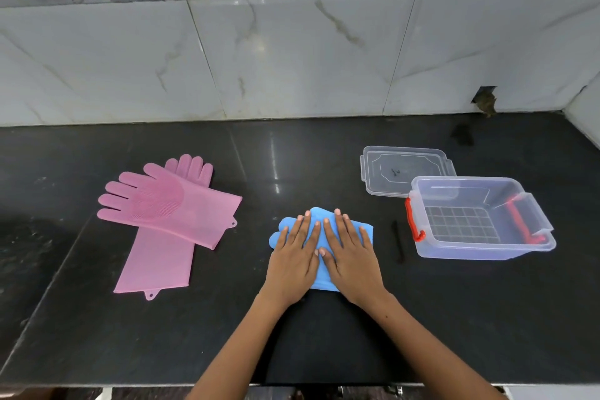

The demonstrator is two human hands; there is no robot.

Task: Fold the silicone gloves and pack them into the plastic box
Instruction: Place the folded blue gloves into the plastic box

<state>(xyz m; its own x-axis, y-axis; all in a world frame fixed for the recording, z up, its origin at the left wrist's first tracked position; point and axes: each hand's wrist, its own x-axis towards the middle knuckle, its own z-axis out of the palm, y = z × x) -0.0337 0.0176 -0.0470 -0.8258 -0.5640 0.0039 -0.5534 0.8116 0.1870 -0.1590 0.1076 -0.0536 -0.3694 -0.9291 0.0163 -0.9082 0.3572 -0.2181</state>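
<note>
A folded blue silicone glove (319, 217) lies on the black counter in front of me. My left hand (293, 261) and my right hand (352, 261) rest flat on top of it, side by side, fingers spread, covering most of it. Two pink silicone gloves (168, 204) lie unfolded and crossed over each other to the left. The clear plastic box (480, 221) with red latches stands open and empty to the right.
The box's clear lid (402, 169) lies flat behind the box. A thin dark stick (397, 242) lies between the blue glove and the box. The tiled marble wall rises behind the counter (292, 156), and the counter's front edge runs near my body.
</note>
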